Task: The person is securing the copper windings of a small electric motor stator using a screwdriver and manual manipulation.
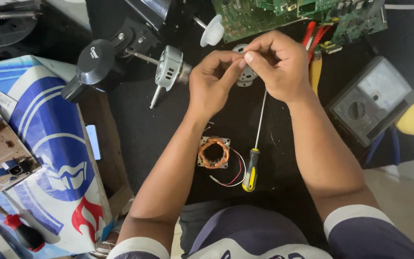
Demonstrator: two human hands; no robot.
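Black workbench, cluttered: left hand (212, 81) and right hand (276, 64) meet fingertip to fingertip, pinched on something too small to identify, above the screwdriver (255, 148) and copper stator coil (213, 153). Likely light, delicate — fingertip grip suits.

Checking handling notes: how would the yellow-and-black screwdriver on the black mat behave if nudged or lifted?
The screwdriver is probably stiff, given its straight metal shaft. Its rounded handle suggests it may roll when pushed. Lifted by the handle, it likely feels handle-heavy.
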